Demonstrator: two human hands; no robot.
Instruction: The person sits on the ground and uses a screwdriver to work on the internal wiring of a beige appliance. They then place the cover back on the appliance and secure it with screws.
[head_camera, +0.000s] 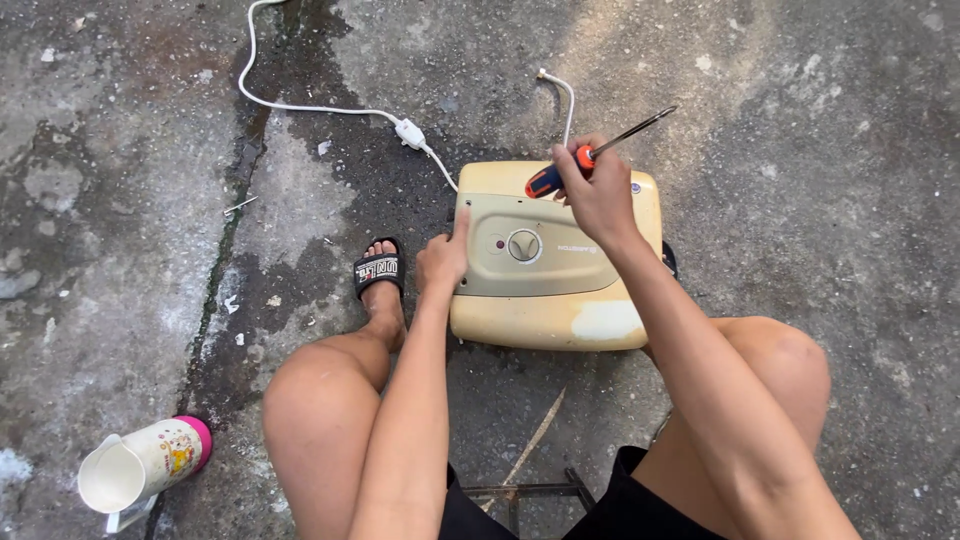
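White cord (300, 105) cut off by the top edge; its far end not seen. Handle of the screwdriver (580, 160) partly hidden inside the right hand (598, 195). Right foot concealed behind the cream appliance (553, 258); only a dark sliver shown. Metal frame (530, 492) cut by the bottom edge. Print on the fallen mug (145, 465) too small to be made out.

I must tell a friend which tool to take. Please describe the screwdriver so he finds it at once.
Find the cream box-shaped appliance on the concrete ground. Above its top edge, the right hand holds the screwdriver. Its orange and blue handle and thin metal shaft set it apart from the white cord nearby.
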